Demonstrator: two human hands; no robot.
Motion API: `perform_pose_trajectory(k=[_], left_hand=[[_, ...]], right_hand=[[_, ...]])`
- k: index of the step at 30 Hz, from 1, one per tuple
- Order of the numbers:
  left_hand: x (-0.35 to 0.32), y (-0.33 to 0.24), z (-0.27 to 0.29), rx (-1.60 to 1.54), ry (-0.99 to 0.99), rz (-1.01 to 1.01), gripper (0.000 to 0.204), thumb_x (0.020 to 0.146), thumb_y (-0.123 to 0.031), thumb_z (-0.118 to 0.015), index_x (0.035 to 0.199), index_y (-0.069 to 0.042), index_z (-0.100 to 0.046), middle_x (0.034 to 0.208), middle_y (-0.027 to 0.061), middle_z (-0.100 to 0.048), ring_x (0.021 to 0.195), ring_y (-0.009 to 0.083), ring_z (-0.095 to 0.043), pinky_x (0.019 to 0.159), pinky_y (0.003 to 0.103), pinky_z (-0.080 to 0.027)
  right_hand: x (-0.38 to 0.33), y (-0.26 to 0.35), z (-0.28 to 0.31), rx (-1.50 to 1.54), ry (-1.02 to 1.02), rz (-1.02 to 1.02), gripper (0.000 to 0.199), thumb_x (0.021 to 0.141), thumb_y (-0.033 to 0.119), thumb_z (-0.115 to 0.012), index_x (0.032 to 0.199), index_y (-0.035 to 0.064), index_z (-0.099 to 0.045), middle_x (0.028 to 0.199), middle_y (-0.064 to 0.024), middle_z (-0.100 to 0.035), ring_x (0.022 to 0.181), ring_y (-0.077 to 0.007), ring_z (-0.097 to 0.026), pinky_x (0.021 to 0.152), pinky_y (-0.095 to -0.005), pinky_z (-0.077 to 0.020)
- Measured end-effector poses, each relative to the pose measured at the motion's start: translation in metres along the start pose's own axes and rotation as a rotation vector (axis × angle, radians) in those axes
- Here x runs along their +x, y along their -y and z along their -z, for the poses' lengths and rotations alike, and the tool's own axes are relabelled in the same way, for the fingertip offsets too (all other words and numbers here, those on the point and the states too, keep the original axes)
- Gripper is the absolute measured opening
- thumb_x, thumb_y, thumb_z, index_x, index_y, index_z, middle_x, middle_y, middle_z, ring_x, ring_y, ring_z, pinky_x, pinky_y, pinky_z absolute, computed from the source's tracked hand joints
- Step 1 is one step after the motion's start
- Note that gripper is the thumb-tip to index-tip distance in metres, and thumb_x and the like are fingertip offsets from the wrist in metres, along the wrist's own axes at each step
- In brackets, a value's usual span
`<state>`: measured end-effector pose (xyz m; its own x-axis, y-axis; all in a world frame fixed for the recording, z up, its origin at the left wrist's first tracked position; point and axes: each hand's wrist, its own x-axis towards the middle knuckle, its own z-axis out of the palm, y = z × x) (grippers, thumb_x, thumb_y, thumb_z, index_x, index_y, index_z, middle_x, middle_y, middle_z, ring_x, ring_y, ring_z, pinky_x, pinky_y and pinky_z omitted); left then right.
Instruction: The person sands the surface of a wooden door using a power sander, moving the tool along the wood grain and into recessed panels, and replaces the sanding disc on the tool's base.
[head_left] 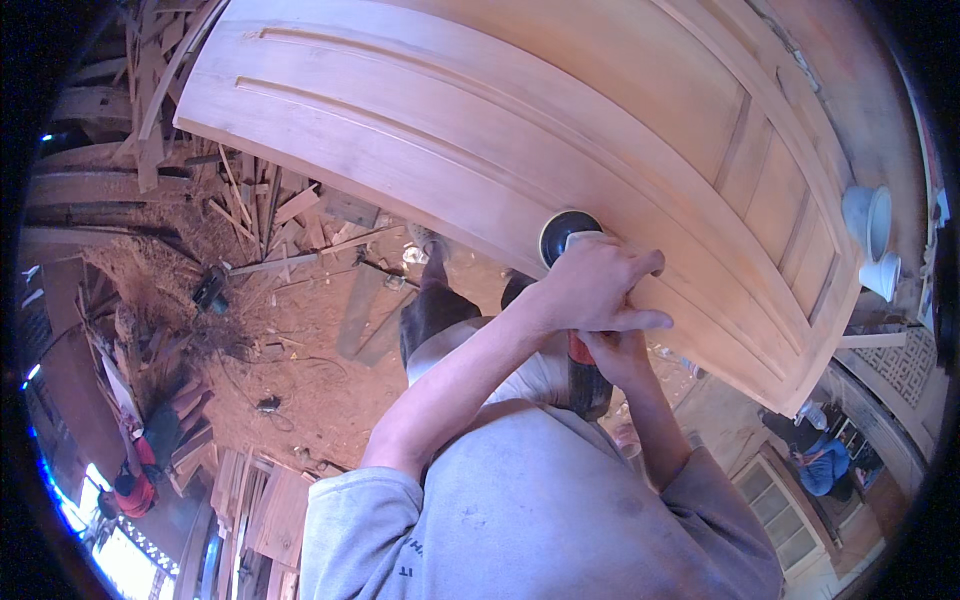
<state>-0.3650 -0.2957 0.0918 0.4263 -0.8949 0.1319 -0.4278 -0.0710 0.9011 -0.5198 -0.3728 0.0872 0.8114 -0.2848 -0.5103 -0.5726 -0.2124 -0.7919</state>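
Where one pale, grooved wooden door [560,140] stretches beyond the fingers [652,264], one sander [562,229], round and black in front, red behind, meets it left of them. The left hand [595,285] hides its middle, two digits spread, others unseen; below, the right hand's [622,357] fingers are covered, their grip impossible to tell.

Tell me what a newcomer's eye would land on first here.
Probably the big, pale, grooved wooden panel slanting across the top of the view. Next, the power tool with a black disc at the panel's near side, the left hand over it and the right hand at its lower end. Then the scrap wood heaped at upper left.
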Motion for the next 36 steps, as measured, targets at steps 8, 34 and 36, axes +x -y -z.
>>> perform_pose_trajectory(k=[8, 34, 36], left_hand=[[-0.021, 0.028, 0.066, -0.018, -0.029, 0.026, 0.062, 0.077, -0.063, -0.066, 0.097, -0.006, -0.058, 0.066, 0.0134, -0.06, 0.071, 0.0357, -0.062, 0.065, 0.046, -0.046], [-0.09, 0.099, 0.256, 0.019, -0.11, 0.134, 0.057, 0.078, -0.059, -0.067, 0.093, -0.004, -0.06, 0.061, 0.0111, -0.06, 0.068, 0.0315, -0.065, 0.064, 0.041, -0.05], [-0.093, 0.105, 0.269, 0.036, -0.133, 0.136, 0.057, 0.078, -0.059, -0.068, 0.093, -0.004, -0.06, 0.06, 0.0108, -0.06, 0.068, 0.0314, -0.065, 0.064, 0.041, -0.05]], right_hand=[[0.034, 0.061, -0.048, 0.075, 0.067, -0.068, 0.045, 0.086, 0.021, -0.069, 0.117, -0.0003, -0.045, 0.083, -0.0088, -0.061, 0.078, -0.0194, -0.063, 0.066, -0.0356, -0.0509], [0.136, 0.192, -0.191, 0.087, 0.218, -0.1, 0.059, 0.082, 0.02, -0.075, 0.125, 0.0001, -0.041, 0.111, -0.0127, -0.056, 0.098, -0.0202, -0.058, 0.08, -0.0361, -0.0495], [0.146, 0.188, -0.202, -0.015, 0.178, 0.054, 0.057, 0.081, 0.021, -0.075, 0.123, 0.0009, -0.042, 0.103, -0.0105, -0.059, 0.089, -0.0174, -0.059, 0.074, -0.0344, -0.0499]])
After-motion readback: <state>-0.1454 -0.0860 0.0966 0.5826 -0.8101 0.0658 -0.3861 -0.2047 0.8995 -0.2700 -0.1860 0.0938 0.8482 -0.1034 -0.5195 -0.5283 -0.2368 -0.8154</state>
